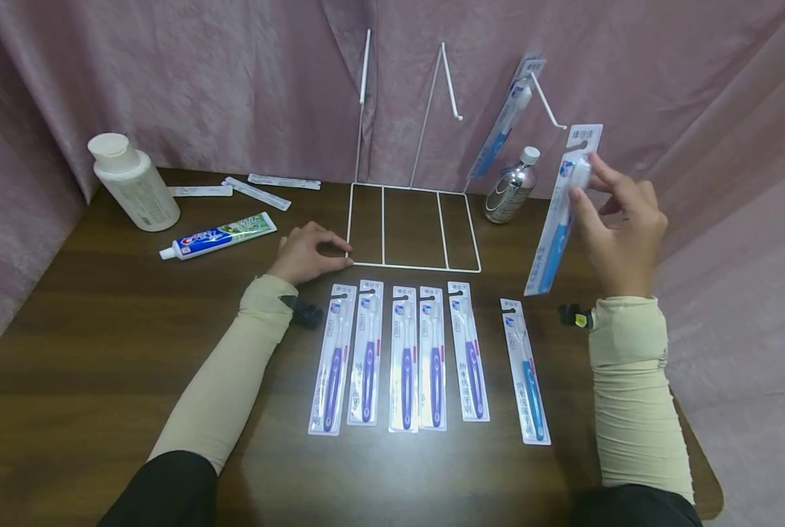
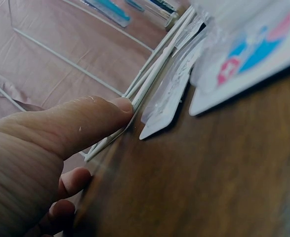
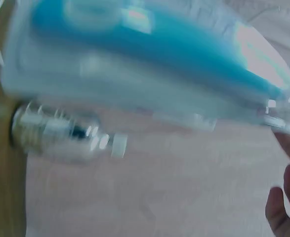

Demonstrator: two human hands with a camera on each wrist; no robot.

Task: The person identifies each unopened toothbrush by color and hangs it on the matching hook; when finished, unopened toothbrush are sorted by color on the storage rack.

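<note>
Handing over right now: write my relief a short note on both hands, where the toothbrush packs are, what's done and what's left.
Right hand: pinches a blue toothbrush pack by its top, raised close to the rack's right hook, not yet hung.
Left hand: rests on the table, thumb against the wire rack base's front-left corner.
Done: one blue pack hangs on that right hook.
Left: five purple packs and one blue pack lie in a row on the table; the other two hooks are bare.
</note>
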